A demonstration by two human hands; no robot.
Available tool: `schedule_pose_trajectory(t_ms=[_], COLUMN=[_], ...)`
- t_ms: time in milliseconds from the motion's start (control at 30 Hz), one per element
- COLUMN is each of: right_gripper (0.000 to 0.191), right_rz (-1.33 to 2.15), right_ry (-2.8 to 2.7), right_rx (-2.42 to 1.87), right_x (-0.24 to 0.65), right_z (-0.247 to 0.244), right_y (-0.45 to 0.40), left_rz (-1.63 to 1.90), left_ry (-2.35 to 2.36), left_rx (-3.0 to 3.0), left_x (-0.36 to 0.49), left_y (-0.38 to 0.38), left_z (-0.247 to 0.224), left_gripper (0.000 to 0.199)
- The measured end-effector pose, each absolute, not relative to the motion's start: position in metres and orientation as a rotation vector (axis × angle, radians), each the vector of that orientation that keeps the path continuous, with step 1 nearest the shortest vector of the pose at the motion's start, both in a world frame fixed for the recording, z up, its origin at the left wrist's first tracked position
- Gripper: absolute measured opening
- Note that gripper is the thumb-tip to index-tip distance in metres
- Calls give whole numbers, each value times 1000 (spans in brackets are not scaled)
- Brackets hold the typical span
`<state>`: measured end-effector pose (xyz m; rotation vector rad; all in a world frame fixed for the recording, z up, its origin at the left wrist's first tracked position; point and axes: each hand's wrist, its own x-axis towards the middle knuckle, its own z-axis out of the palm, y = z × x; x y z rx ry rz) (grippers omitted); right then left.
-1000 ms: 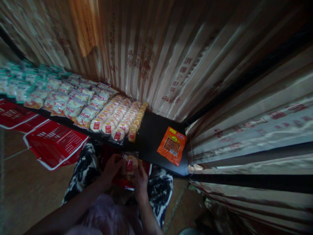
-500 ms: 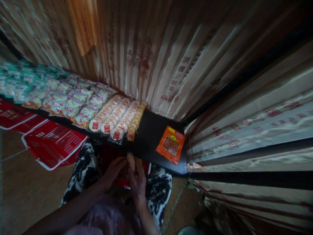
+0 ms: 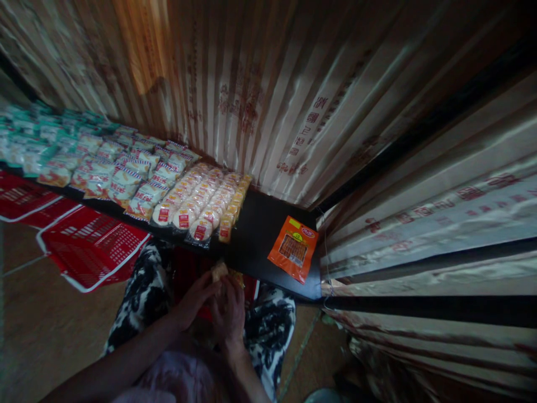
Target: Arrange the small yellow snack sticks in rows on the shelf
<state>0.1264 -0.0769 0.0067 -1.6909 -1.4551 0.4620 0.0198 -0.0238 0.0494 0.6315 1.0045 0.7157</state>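
Between my knees, above a red basket, both hands meet on a small pale wrapped snack packet. My left hand touches it from the left, with its fingertips closed on its edge. My right hand grips its lower right side, fingers curled around it. Its print is too dim to read. A yellowish wrapper shows just beyond the right fingers. On the black shelf ahead stand rows of round wrapped crackers and a row of narrow yellow packets.
Farther left on the shelf lie white-and-orange snack bags and green bags. An orange pouch lies at the right end. Red baskets stand on the floor at left. Pleated curtains hang behind and to the right.
The packet has turned from upright to a shorter, tilted view between my fingers. My right hand has shifted slightly left, closer to my left hand. The shelf goods are unchanged.
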Motion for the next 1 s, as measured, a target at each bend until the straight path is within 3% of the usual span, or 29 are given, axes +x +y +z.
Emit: schedule_pose_trajectory(t_ms=[367,667,1000], right_gripper=[36,35,31], right_rz=[386,569,342], right_ry=[-1440,-1372,-1459], right_rx=[-1676,-1678,-1707], right_x=[128,125,123], right_z=[14,11,9], right_y=[-75,-75,-71], left_rz=[835,810,826], left_ry=[1130,1103,1074], left_rx=[212,59,75], left_x=[15,12,10], left_y=[-20,-16,-16], left_z=[33,40,41], left_gripper=[17,16,17])
